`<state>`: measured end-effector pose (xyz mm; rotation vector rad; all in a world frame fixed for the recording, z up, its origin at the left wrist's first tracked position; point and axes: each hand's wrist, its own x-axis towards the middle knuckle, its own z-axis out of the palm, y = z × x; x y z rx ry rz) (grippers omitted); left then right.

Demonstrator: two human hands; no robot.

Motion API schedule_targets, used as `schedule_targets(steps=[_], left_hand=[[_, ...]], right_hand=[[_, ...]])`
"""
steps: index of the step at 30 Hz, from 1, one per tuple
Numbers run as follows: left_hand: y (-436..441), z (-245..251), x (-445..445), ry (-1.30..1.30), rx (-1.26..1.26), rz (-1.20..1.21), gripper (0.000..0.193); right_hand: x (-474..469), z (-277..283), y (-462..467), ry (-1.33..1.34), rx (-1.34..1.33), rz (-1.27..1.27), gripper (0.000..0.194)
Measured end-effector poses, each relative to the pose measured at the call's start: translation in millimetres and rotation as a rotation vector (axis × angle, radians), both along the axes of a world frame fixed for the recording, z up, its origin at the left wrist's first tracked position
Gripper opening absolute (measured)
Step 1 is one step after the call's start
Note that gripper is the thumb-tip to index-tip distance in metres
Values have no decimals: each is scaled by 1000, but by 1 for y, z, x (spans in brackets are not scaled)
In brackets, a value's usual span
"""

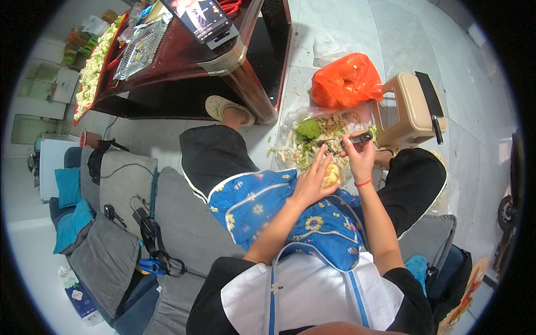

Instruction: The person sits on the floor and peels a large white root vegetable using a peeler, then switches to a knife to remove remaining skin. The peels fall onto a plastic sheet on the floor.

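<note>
My left hand (312, 179) holds a partly peeled, pale yellow root vegetable (332, 176), likely a potato, above my lap. Its fingers are spread along the near side. In my right hand (362, 160) is a peeler with a black handle (359, 138); its head lies close to my left fingertips. Whether the blade touches the vegetable cannot be seen clearly. Below both hands, a clear plastic bag (286, 133) is spread on the floor, covered with peelings and vegetable scraps. A green leafy piece (308, 128) lies among them. A blue flowered apron (255, 197) covers my lap.
An orange-red plastic bag (345, 81) stands beyond the scraps. To its right, a beige plastic stool (404, 102) carries a dark-bladed knife (430, 94). A dark wooden table (180, 58) at upper left bears a phone (199, 19) and a red tray of pale chopped pieces (98, 63).
</note>
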<state>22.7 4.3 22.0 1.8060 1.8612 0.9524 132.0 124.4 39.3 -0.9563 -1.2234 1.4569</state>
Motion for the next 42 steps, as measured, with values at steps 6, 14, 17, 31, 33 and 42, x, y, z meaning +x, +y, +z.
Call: schedule_targets(steps=[6, 14, 17, 31, 33, 42], left_hand=[[1, 0, -1, 55, 22, -17, 86], [2, -4, -1, 104, -4, -4, 82], [2, -6, 1, 70, -49, -3, 79], [4, -10, -1, 103, -227, 135, 75], [3, -13, -1, 18, -125, 140, 71], [2, -2, -3, -129, 48, 104, 59]], right_hand=[[-6, 6, -1, 6, -2, 13, 18], [-1, 6, 7, -6, 15, -28, 18], [0, 2, 10, -11, 25, -23, 19], [-2, 9, 8, 11, 25, -28, 18], [1, 9, 12, 71, 30, -50, 18], [15, 2, 24, 122, -72, -58, 17]])
